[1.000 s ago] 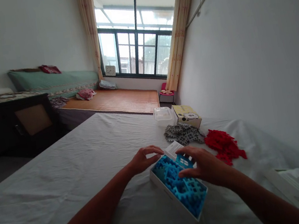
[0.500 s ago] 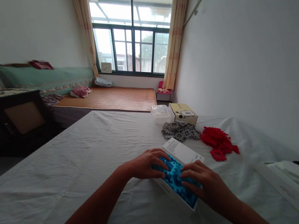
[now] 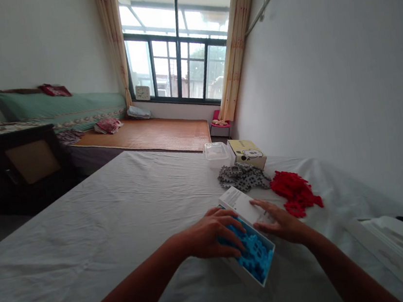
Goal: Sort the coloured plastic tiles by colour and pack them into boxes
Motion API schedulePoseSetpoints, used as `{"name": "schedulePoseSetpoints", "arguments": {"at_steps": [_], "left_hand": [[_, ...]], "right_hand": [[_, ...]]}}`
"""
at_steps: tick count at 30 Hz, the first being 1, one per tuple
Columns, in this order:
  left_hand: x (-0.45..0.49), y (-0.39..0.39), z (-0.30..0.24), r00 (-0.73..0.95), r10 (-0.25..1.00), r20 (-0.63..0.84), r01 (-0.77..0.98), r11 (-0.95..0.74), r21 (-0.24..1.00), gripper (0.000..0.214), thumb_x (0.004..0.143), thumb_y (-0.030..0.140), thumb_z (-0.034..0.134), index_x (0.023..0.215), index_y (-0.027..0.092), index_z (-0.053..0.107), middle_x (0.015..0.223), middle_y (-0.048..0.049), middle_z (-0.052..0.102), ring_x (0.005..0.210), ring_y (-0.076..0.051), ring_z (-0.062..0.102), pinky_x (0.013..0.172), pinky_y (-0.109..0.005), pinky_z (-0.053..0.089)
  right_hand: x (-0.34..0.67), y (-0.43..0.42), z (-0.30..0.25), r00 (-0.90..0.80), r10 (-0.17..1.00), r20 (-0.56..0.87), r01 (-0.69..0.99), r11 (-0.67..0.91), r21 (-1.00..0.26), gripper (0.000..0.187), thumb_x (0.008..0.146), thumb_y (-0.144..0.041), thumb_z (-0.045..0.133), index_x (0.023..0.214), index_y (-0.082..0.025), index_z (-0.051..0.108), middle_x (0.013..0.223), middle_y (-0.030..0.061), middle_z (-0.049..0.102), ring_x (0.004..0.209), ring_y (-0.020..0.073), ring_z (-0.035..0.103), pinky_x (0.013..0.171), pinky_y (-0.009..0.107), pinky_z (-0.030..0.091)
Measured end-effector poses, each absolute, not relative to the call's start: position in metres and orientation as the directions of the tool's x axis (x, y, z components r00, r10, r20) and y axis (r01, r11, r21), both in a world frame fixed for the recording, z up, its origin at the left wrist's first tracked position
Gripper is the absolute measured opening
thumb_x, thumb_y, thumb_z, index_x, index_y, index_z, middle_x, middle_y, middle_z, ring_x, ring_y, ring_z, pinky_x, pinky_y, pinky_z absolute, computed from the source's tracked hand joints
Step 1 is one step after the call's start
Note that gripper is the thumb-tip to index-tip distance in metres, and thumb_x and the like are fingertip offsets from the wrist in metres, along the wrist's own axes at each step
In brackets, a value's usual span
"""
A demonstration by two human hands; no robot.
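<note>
Blue interlocking plastic pieces fill an open white box that lies at a slant on the bed sheet. My left hand rests over the far part of the box, its fingers spread across the blue pieces and covering some of them. Beyond the box lies a white box lid with small print. My right hand is at the lid's right end, thumb and fingers apart, apparently touching it. Whether the lid is separate from the box is hard to see.
Grey plastic pieces and red plastic pieces lie heaped past the lid. Behind them stand a clear plastic container and a yellow cartoon box. A white box with a black strap is at the right.
My right hand has moved from the blue pieces up to the lid and opened. My left hand has shifted slightly right and nearer, over the pieces.
</note>
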State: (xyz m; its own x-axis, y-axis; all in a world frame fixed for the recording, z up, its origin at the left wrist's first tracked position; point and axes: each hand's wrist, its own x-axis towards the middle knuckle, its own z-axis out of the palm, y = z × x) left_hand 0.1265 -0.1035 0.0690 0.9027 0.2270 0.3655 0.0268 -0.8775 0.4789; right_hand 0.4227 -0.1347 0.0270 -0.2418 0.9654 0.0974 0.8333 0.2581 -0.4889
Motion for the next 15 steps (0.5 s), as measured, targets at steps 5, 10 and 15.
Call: {"name": "schedulePoseSetpoints", "arguments": {"at_steps": [5,10,15], "left_hand": [[0.131,-0.105,0.063,0.880,0.276,0.386,0.102,-0.905,0.413,0.020,0.085,0.040,0.061,0.102,0.035,0.070,0.119,0.0013,0.064,0.125,-0.023,0.044,0.109,-0.036,0.023],[0.138,-0.118,0.069,0.858,0.301,0.416,0.157,-0.925,0.346,0.020,0.088,0.036,0.056,0.104,0.034,0.068,0.123,0.0027,0.062,0.129,-0.023,0.039,0.111,-0.038,0.019],[0.155,-0.147,0.069,0.913,0.168,0.371,0.076,-0.965,0.250,0.037,0.092,0.041,0.049,0.128,0.033,0.051,0.133,0.0041,0.055,0.137,-0.021,0.029,0.113,-0.040,0.014]], "right_hand": [[0.423,-0.139,0.028,-0.249,0.966,0.070,0.816,0.248,-0.522,0.082,0.073,-0.057,0.062,0.141,-0.020,0.036,0.148,0.0127,0.034,0.137,0.0254,0.028,0.113,0.042,0.025],[0.423,-0.140,0.031,-0.243,0.962,0.121,0.798,0.270,-0.540,0.080,0.069,-0.047,0.066,0.139,-0.019,0.039,0.144,0.0128,0.039,0.135,0.0257,0.032,0.112,0.042,0.025],[0.427,-0.147,0.049,-0.093,0.975,0.203,0.751,0.203,-0.629,0.069,0.072,-0.042,0.062,0.135,-0.020,0.045,0.138,0.0117,0.047,0.130,0.0263,0.039,0.110,0.045,0.028]]}}
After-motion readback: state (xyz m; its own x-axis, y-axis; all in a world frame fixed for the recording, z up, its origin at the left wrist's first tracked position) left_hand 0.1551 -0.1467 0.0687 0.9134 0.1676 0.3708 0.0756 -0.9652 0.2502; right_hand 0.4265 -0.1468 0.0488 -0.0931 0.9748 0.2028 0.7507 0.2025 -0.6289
